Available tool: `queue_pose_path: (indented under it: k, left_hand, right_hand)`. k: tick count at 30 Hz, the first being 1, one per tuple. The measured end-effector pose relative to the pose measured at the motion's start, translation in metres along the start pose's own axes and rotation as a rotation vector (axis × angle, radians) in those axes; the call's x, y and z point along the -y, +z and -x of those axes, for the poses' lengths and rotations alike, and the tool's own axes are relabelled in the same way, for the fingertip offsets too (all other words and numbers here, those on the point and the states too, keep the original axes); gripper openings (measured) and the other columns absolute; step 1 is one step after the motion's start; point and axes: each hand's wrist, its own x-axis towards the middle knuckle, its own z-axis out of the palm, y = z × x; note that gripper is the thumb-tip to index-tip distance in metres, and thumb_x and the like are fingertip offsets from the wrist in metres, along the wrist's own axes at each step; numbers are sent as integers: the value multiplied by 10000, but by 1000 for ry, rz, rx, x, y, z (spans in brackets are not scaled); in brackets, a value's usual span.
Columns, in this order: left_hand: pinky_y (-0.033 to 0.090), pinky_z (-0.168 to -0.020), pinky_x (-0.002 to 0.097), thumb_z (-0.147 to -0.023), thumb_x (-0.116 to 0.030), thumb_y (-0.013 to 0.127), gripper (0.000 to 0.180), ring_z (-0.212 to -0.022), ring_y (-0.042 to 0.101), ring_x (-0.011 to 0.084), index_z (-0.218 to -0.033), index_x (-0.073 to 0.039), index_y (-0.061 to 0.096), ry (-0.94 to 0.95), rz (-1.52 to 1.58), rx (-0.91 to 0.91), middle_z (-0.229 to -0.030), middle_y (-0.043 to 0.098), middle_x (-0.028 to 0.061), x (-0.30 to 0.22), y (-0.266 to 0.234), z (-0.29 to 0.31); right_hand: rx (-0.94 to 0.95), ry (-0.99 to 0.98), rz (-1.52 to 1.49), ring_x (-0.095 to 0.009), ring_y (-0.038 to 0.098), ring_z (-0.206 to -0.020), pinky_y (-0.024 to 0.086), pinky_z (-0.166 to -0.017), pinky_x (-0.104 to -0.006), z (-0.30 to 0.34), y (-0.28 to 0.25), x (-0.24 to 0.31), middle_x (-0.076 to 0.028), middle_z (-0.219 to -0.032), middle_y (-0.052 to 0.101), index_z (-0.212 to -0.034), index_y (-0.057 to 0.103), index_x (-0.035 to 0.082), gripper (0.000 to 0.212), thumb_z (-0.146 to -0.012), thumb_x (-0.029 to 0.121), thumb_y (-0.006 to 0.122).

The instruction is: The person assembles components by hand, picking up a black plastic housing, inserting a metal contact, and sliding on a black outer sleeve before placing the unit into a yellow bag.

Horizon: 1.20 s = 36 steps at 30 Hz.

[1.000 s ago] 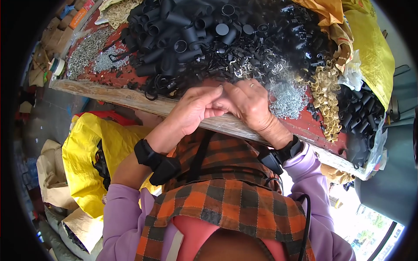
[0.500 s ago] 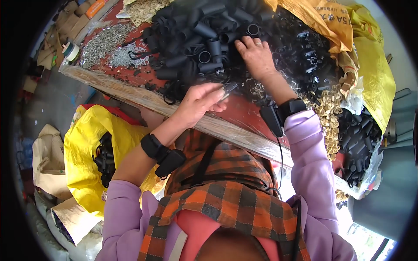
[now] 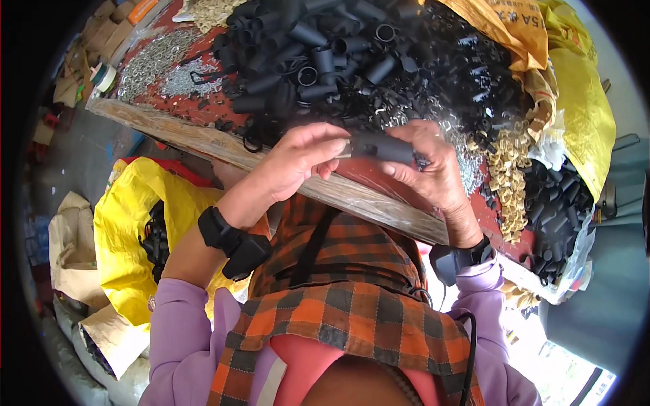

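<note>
Near the centre of the frame, we grasp a black tube [image 3: 393, 149] in the fingers of our right hand [image 3: 437, 169]; our left hand [image 3: 301, 159] pinches a partly hidden piece [image 3: 345, 149] beside the tube's left end. Below runs the wooden edge of the red bench [image 3: 379, 208]; black tubes [image 3: 323, 61] heap at top centre.

Workshop: part heaps [image 3: 310, 34] on a bench [image 3: 169, 128]

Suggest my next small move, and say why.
Perhaps line up the small pale part with the black tube: your left hand pinches the part, your right hand grips the tube, and their ends face each other, though contact is unclear.
</note>
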Motion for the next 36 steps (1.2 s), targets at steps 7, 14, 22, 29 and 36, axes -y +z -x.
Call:
queue_pose_path:
  k: [7, 14, 22, 29, 36]
  left_hand:
    - [379, -496, 191, -825, -129, 540, 222, -562, 449, 51, -994, 15, 541, 74, -275, 26, -664, 497, -4, -4, 18, 5]
    - [449, -543, 193, -809, -125, 564, 239, -574, 514, 57, -1000, 19, 550, 16, -343, -19, -689, 555, 17, -4, 29, 8]
    - [506, -675, 272, -842, -251, 513, 384, -755, 579, 138, -1110, 22, 477, -186, -292, 75, -910, 571, 102, -9, 37, 11]
    - [452, -817, 436, -814, -549, 358, 728, -954, 540, 292, -1270, 10, 258, -378, 575, 405, -1123, 484, 175, 16, 33, 10]
    - [451, -738, 304, -830, -460, 383, 589, -876, 547, 185, -1204, -6, 373, -416, 545, 256, -1034, 536, 124, 17, 54, 18]
  right_hand:
    - [15, 101, -208, -221, 519, -905, 410, -799, -322, 21, 0, 9, -94, -924, 605, -925, 602, 11, 405, -615, 232, 740]
    - [-26, 103, -228, -194, 523, -899, 419, -779, -305, 36, 7, 9, -103, -937, 592, -947, 596, -3, 396, -633, 199, 730]
    - [-86, 206, -566, -156, 508, -865, 419, -743, -277, 52, 29, 14, -69, -898, 567, -965, 592, 13, 360, -676, 191, 710]
    - [-40, -52, -114, -212, 480, -845, 313, -782, -350, 49, 30, 18, -25, -783, 566, -890, 612, 75, 368, -633, 323, 700]
    - [108, -185, 84, -239, 469, -826, 300, -741, -379, 51, 31, 32, -60, -881, 519, -978, 560, 69, 447, -651, 355, 663]
